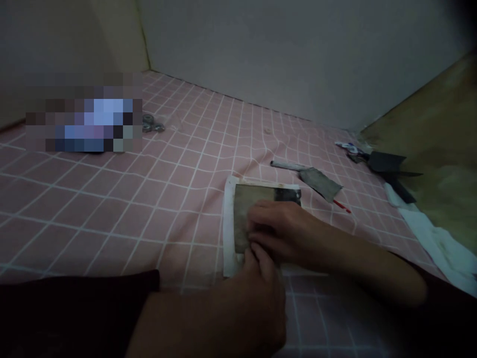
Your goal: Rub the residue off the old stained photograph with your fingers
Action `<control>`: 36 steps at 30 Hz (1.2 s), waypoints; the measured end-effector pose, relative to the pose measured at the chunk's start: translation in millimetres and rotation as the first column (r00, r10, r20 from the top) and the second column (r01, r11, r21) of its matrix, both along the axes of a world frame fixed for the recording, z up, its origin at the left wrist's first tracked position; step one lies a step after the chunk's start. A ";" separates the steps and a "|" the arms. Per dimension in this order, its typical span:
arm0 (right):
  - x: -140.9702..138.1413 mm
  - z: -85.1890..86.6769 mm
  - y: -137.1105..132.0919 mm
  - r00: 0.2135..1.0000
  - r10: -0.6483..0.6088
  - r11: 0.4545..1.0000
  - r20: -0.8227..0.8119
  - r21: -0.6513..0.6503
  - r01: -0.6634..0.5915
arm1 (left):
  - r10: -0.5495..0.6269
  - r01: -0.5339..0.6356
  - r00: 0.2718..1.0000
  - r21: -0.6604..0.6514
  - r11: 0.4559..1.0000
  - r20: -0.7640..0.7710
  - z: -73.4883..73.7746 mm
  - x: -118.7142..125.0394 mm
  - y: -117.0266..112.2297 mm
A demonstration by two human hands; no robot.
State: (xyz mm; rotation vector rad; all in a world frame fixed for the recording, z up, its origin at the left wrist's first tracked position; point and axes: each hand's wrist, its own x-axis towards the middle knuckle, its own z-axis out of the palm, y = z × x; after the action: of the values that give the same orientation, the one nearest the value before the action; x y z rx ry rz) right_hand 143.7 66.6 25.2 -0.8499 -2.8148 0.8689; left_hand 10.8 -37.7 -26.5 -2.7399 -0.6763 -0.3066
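In front of me on the pink checked cloth lies a white sheet [228, 228] carrying a flat grey-brown piece [257, 196]. A dark strip [285, 195] shows at the sheet's top right corner. My right hand [283, 231] bends over the grey-brown piece, fingers curled and fingertips pressed together. Just below, my left hand [257, 298] has thumb and finger pinched at the lower part of the same piece, touching or nearly touching my right fingertips. Whatever sits between the fingertips of either hand is hidden, and the sheet's right half is covered by my hands.
Beyond the sheet lie a grey rod [286, 165], a small grey piece [320, 183] and a thin red stick [342, 206]. Dark sheets [385, 164] and white paper [439, 243] lie along the right wall. Scissors [152, 123] rest far left beside a pixelated bright object [99, 122].
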 end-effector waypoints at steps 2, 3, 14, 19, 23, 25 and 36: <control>2.1 1.6 -1.8 1.000 -0.011 1.000 0.022 -0.026 0.011 | -0.013 0.014 0.999 -0.010 1.000 0.033 -2.1 0.6 0.1; 0.6 1.2 -2.7 1.000 -0.010 1.000 0.023 -0.023 0.010 | -0.017 0.017 0.999 -0.017 1.000 0.030 -1.7 0.5 0.3; -7.8 2.2 -2.3 0.998 -0.004 1.000 0.069 -0.006 0.005 | -0.008 0.006 0.999 -0.067 0.998 -0.031 2.4 1.5 -0.1; -12.6 -5.2 -1.9 0.999 -0.016 0.998 -0.033 0.065 0.018 | 0.040 -0.039 0.999 -0.075 0.996 0.010 4.5 1.8 0.7; -7.5 -6.5 -0.1 1.000 -0.003 1.000 -0.004 -0.022 0.003 | 0.089 -0.087 0.996 -0.072 0.994 0.017 6.0 0.3 0.1; -9.1 -8.2 4.0 1.000 -0.017 0.999 -0.001 0.047 0.017 | 0.067 -0.067 0.998 -0.074 0.995 0.004 5.3 -0.6 -0.3; -16.4 0.1 11.1 0.994 0.045 0.993 0.100 0.106 -0.056 | 0.038 -0.039 0.999 -0.019 0.999 -0.023 7.2 -2.4 -0.7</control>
State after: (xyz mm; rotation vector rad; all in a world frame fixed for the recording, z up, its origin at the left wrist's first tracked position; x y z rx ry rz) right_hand 127.3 77.6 25.3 -0.8313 -2.9485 0.6903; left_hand 8.4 -38.4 -19.3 -2.7409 -0.7290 -0.2609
